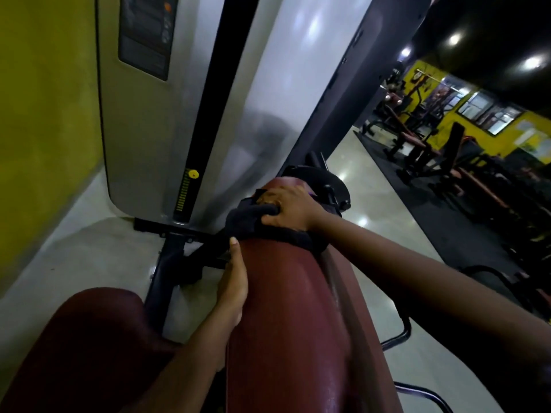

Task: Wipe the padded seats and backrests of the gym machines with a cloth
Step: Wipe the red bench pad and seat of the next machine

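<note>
A maroon seat pad (89,338) lies nearest, lower left; beside it runs the long maroon backrest pad (286,323); the left hand (234,286) grips its left edge, thumb up; farther along, the right hand (287,208) clutches the dark cloth (247,219) draped over the pad's top; beyond stands the grey weight-stack housing (149,129).

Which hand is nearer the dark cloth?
Right. The right hand grips the cloth on top of the pad; the left hand holds the pad's side just below it.
</note>
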A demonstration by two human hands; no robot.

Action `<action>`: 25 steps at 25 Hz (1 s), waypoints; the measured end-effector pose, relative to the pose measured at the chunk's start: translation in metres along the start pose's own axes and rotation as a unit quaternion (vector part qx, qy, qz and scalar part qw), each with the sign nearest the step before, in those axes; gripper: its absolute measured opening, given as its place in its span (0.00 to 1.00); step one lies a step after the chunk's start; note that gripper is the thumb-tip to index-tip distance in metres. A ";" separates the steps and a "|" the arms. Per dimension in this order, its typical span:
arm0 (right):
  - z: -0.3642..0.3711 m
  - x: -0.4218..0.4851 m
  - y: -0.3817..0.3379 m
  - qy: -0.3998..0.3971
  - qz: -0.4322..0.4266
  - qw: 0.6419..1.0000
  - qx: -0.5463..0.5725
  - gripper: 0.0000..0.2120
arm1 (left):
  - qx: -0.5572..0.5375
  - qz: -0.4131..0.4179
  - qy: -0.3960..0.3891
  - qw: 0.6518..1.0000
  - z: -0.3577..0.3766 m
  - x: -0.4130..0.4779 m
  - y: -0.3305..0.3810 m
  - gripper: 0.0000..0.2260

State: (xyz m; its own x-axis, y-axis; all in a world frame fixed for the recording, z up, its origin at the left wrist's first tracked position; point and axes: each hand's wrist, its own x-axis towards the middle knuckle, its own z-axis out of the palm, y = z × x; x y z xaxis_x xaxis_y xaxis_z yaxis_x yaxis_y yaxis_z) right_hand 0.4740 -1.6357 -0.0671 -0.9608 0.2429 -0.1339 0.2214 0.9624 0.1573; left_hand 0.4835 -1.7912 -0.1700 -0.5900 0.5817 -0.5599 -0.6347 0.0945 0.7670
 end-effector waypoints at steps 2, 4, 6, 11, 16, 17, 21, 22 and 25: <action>-0.002 0.028 0.013 0.000 0.017 0.999 -0.034 0.23 | 0.050 0.018 0.014 0.998 0.009 0.011 0.013 0.37; 0.000 0.034 0.012 0.011 0.014 0.998 -0.057 0.26 | 0.067 0.026 0.025 0.997 0.011 0.017 0.014 0.37; 0.005 0.019 0.001 0.004 -0.020 0.996 -0.091 0.28 | 0.059 0.020 0.041 0.997 0.013 0.019 0.011 0.37; 0.009 0.012 -0.011 -0.042 -0.051 0.992 -0.105 0.27 | 0.040 0.016 0.066 0.997 0.016 0.024 0.009 0.37; 0.003 0.042 0.011 0.007 0.052 0.998 -0.031 0.22 | 0.098 0.009 0.066 0.993 0.016 0.030 0.008 0.36; 0.002 0.036 0.012 0.032 0.078 0.996 -0.008 0.22 | 0.106 0.007 0.064 0.992 0.017 0.030 0.008 0.37; -0.001 -0.025 -0.003 0.101 0.158 0.977 0.096 0.25 | 0.109 0.013 0.039 0.993 0.013 0.022 0.011 0.37; 0.001 -0.042 -0.010 0.111 0.173 0.972 0.110 0.25 | 0.112 0.014 0.036 0.993 0.013 0.021 0.011 0.37; 0.011 -0.079 -0.037 0.097 0.224 0.964 0.106 0.31 | 0.116 0.019 0.028 0.993 0.010 0.017 0.014 0.35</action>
State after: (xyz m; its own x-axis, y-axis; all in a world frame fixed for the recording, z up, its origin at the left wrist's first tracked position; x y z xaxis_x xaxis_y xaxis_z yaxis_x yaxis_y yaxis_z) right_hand 0.5438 -1.6893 -0.0735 -0.7696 0.6320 0.0907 0.6304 0.7747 -0.0487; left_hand 0.4698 -1.7714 -0.1660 -0.6428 0.5427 -0.5407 -0.4834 0.2602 0.8359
